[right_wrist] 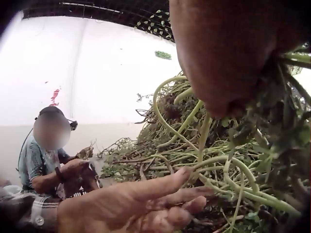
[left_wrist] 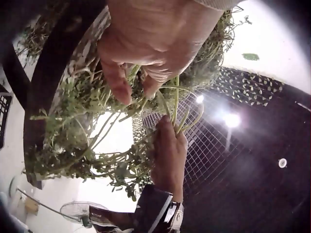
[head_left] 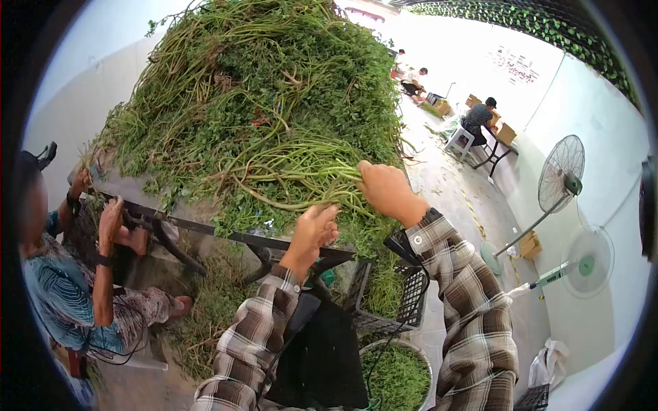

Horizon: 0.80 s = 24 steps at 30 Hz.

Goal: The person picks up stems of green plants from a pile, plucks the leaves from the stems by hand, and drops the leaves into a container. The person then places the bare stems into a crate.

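Observation:
A bundle of long green stems (head_left: 301, 168) lies at the near right part of a large leafy heap (head_left: 274, 82) on a dark-edged table. My right hand (head_left: 391, 194) grips stem ends at the bundle's right side, its fingers curled round them; in the left wrist view that hand (left_wrist: 169, 158) holds several upright stems. Just to its left, my left hand (head_left: 312, 236) is at the near edge of the bundle. The right wrist view shows the left hand (right_wrist: 136, 204) with fingers extended and slightly bent beside the stems (right_wrist: 243, 187).
Below the table's right corner stands a black crate (head_left: 391, 320) with greens, and nearer a round tub (head_left: 426, 373) of cut greens. Another person (head_left: 75, 294) sits at the left edge. Two fans (head_left: 562, 175) stand right; more people sit at the back.

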Tool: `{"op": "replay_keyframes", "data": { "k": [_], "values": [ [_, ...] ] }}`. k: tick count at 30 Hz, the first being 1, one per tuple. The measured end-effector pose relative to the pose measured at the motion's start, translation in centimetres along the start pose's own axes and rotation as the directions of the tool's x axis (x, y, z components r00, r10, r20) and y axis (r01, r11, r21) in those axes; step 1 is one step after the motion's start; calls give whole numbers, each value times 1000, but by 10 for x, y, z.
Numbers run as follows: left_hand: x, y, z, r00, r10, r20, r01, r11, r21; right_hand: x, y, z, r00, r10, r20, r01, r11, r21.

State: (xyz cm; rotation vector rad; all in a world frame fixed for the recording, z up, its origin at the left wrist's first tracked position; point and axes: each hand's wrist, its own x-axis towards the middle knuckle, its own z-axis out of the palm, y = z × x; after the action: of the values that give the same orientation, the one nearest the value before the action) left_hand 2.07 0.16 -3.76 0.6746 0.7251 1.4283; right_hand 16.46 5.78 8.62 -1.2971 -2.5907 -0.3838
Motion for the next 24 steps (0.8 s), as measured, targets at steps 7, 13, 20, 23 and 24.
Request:
{"op": "replay_keyframes", "data": {
  "k": [7,13,20,23,24],
  "values": [
    [45,-21,13,996,-74,46,85,929,-359,-9,-10,-8,988,-144,47,145,989,-10],
    [62,-33,10,999,-39,-12,32,931,-363,-17,-9,-25,961,-253,113,268,953,-142],
    [82,-32,-10,986,-127,-106,73,910,-408,-2,14,-64,972,-216,-89,187,946,-263],
    [91,-41,-26,993,-106,-59,67,887,-456,15,37,-117,971,41,-235,-103,961,-255],
    [85,-41,-26,988,-126,-93,72,894,-441,18,39,-132,962,165,-217,-204,964,-172]
  ]
}}
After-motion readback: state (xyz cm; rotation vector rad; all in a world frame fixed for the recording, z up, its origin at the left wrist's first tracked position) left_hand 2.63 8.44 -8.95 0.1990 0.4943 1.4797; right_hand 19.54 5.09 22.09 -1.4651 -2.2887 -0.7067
